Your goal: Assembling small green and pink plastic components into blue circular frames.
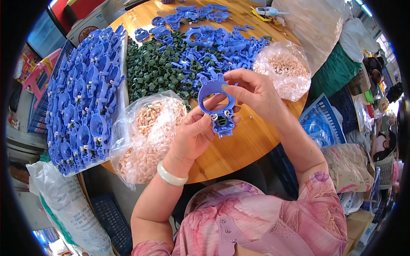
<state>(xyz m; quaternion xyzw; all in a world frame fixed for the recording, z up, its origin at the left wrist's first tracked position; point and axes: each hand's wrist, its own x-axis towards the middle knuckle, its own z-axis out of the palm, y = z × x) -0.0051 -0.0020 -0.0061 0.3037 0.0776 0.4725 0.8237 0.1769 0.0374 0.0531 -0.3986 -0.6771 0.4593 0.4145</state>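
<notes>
Between my hands is a blue plastic ring-shaped part, held upright above the table's near edge. A block below its ring carries a dark green insert and small white pieces. My left hand, with a pale bangle at the wrist, is closed round the lower left of the part, its fingers partly hidden behind. My right hand pinches the upper right rim between thumb and fingers. Anything small under that thumb is hidden. Nearest to the left hand lies a clear bag of small beige pieces.
A tray of assembled blue parts covers the table's left side. Piles of dark green pieces and loose blue parts fill the middle. Another bag of beige pieces sits right. A yellow-handled tool lies at the back.
</notes>
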